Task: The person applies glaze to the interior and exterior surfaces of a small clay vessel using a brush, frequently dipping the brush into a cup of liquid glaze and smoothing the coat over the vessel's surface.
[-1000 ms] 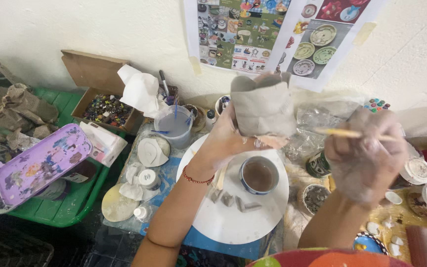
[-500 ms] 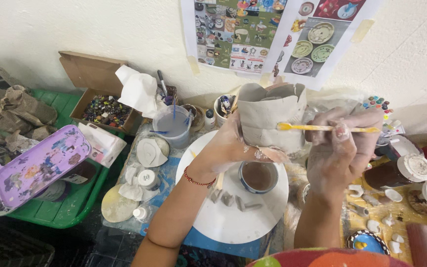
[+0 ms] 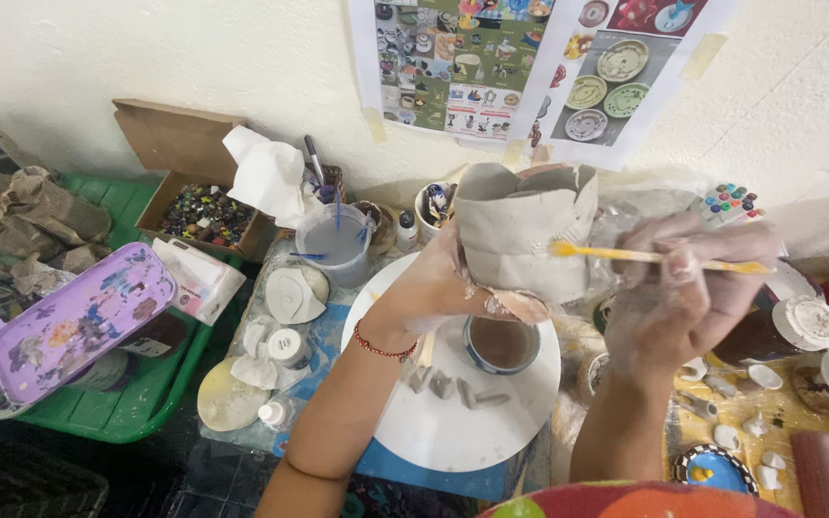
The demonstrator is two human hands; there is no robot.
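Left hand (image 3: 443,283) gripping clay vessel (image 3: 522,230), right hand (image 3: 678,288) brush (image 3: 645,256) touching its side

A grey clay vessel (image 3: 520,230), a yellow-tipped brush (image 3: 645,256), a white round board (image 3: 462,403), a paint-splotched purple lid (image 3: 74,321).

A: How many hands, brushes, clay vessels?
B: Two hands, left hand (image 3: 438,288) and right hand (image 3: 674,288); one yellow brush (image 3: 645,256); one grey clay vessel (image 3: 520,235), upper centre.
A: Posters? Plates?
B: Two posters (image 3: 453,67) at top; one white round plate (image 3: 453,422), lower centre.
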